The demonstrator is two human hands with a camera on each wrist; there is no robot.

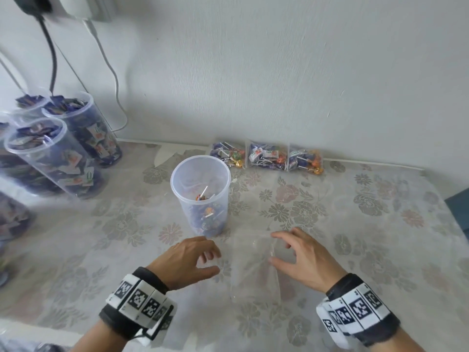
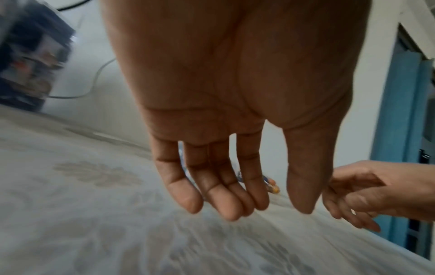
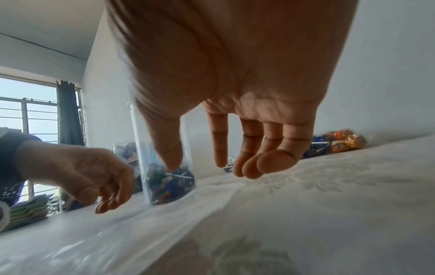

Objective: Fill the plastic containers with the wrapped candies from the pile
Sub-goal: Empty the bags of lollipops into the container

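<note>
While the flower-patterned counter [image 1: 330, 224] spreads below a white wall, four filled containers [image 1: 76, 138] crowd its left end. At the middle stands a clear plastic container [image 1: 201, 194], only its bottom holding wrapped candies [image 1: 208, 212]. Three candy bags [image 1: 267, 156] line the wall behind it. An empty clear bag [image 1: 253, 270] lies flat between the hands: left hand [image 1: 187, 260] and right hand [image 1: 304, 257] hover with fingers relaxed, holding nothing.

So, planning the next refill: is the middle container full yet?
No. The middle container stands upright, candies filling only its bottom part.
</note>
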